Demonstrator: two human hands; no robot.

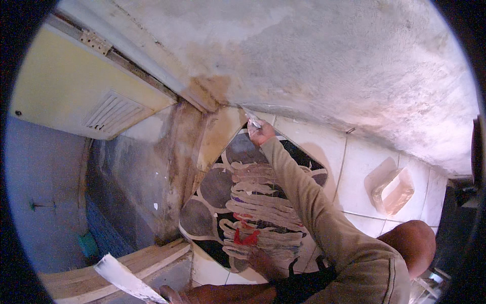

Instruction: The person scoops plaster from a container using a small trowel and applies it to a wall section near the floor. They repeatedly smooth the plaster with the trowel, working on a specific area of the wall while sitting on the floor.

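Yellow vented door (91,96), plastic bag (394,190), wooden planks (121,263), possibly damp wall (329,61)

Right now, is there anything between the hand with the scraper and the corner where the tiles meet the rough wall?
Nothing visible. The right hand holds the small scraper with its blade already against the rough wall, at the top edge of the tiled wall.

The door (76,91) stands left of the wall (354,61); the soap dish (394,190) sits on tiles (354,167) to the right.
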